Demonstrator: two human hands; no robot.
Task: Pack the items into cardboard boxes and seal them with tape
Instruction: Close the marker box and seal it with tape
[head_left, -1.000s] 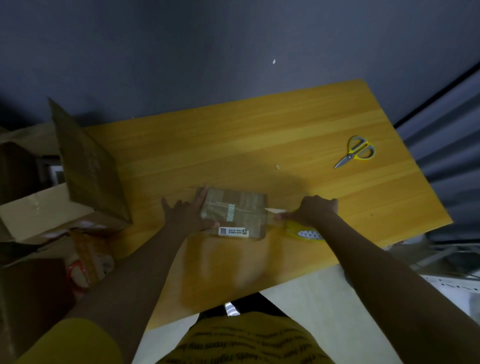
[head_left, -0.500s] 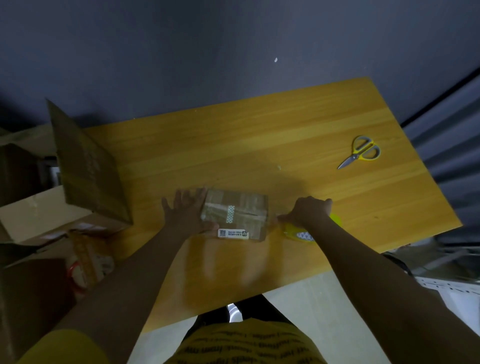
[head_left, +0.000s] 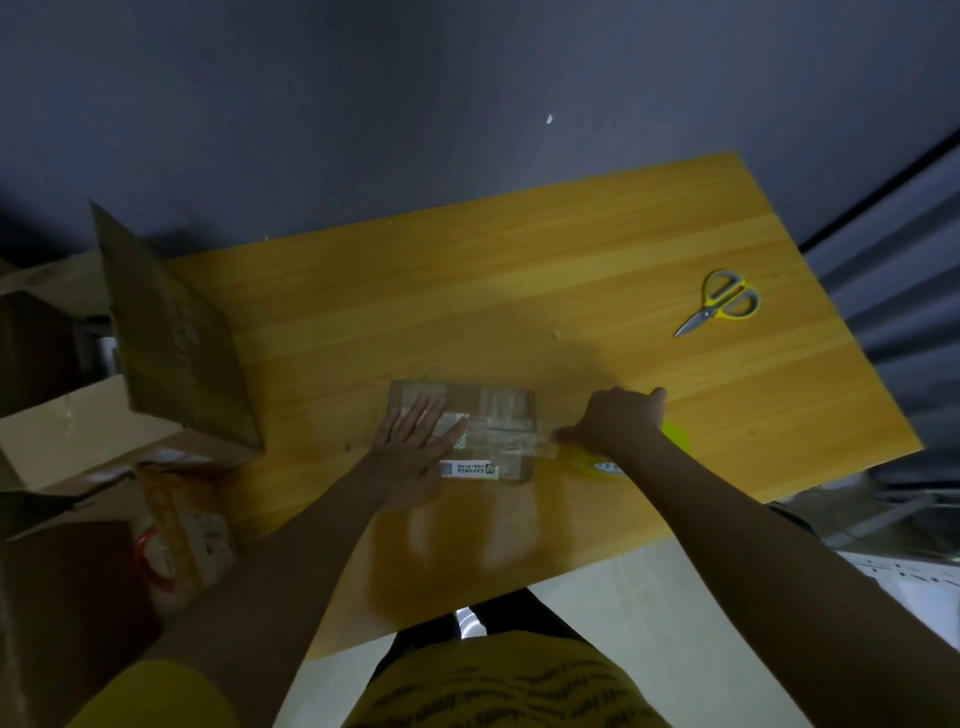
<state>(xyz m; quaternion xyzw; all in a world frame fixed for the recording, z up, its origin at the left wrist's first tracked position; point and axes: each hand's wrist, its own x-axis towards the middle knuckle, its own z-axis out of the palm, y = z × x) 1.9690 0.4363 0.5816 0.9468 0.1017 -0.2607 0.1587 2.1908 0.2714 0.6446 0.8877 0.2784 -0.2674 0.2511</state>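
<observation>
While the left hand (head_left: 415, 447) lies flat with straight fingers across the left part of its top, the small brown cardboard box (head_left: 485, 428), already crossed with clear tape and bearing a white printed label (head_left: 469, 469) on its near side, sits at the centre of the yellow wooden table (head_left: 519, 291), toward the near edge. At the box's three o'clock, just beside it, the right hand (head_left: 615, 421) is curled around a yellow-cored roll of clear tape (head_left: 675, 441) resting on the table, thumb and forefinger pinching the strip (head_left: 545, 447) that runs to the box's right end. Well apart, at two o'clock, yellow-and-grey-handled scissors (head_left: 719, 304) lie closed on the table. At nine o'clock a large open brown carton (head_left: 171, 332) leans over the table's left edge, with more cardboard boxes (head_left: 62, 431) below it.
</observation>
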